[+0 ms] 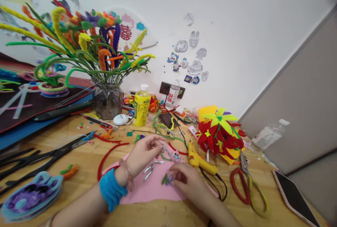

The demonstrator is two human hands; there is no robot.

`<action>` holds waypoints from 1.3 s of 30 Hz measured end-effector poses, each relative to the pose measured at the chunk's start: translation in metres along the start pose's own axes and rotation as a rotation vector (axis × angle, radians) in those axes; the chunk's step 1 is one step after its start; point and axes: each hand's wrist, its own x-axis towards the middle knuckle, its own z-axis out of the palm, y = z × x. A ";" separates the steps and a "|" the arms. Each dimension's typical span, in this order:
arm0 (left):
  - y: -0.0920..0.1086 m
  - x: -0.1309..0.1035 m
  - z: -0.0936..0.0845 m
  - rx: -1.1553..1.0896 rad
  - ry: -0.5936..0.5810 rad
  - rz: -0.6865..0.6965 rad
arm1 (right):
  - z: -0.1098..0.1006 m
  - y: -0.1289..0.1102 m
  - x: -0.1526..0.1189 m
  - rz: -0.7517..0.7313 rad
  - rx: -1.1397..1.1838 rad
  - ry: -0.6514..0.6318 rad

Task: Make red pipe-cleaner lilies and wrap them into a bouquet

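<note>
My left hand [147, 151], with a blue scrunchie [112, 189] and a pink bracelet at its wrist, pinches a silver hair clip [165, 148] between thumb and fingers. Low over the pink sheet [147, 192], my right hand [187, 177] has its fingertips closed on a small purple and green fuzzy piece [166, 179]. Several silver hair clips [149, 171] lie on the sheet between the hands. Just beyond my right hand sits a small pink fuzzy figure [175, 155]. A yellow glue gun [201, 161] rests to the right of it.
Large black scissors [52, 155] and a purple and blue fuzzy piece [31, 197] lie at left. Red and yellow handled scissors [243, 185] and a phone [295, 195] are at right. Behind stand a vase [107, 100], a yellow bottle [141, 105] and red fuzzy flowers [218, 139].
</note>
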 end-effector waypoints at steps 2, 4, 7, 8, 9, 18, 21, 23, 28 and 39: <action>0.000 0.000 -0.001 0.011 0.011 0.005 | -0.002 0.001 0.000 -0.088 -0.073 -0.006; 0.000 0.001 -0.001 0.024 0.018 0.005 | -0.003 0.003 -0.001 -0.160 -0.158 0.001; 0.001 0.001 0.000 0.038 0.020 -0.013 | -0.003 0.005 0.000 -0.209 -0.233 0.016; 0.001 0.001 0.000 0.041 0.017 -0.018 | -0.002 0.005 0.000 -0.220 -0.241 0.019; 0.001 0.002 0.000 0.041 0.013 -0.019 | -0.001 0.006 0.000 -0.229 -0.246 0.023; 0.001 0.001 0.000 0.052 -0.007 -0.017 | 0.004 0.004 0.002 -0.344 -0.331 0.100; -0.001 0.001 0.000 0.046 -0.013 -0.019 | 0.012 0.008 0.002 -0.390 -0.396 0.133; -0.002 0.002 0.000 0.049 -0.018 -0.021 | 0.018 0.013 0.002 -0.419 -0.456 0.135; -0.002 0.002 0.001 0.060 -0.006 -0.022 | 0.022 0.016 0.001 -0.345 -0.391 0.113; -0.010 -0.001 0.009 -0.003 0.041 -0.032 | -0.006 -0.005 -0.003 -0.196 -0.090 0.397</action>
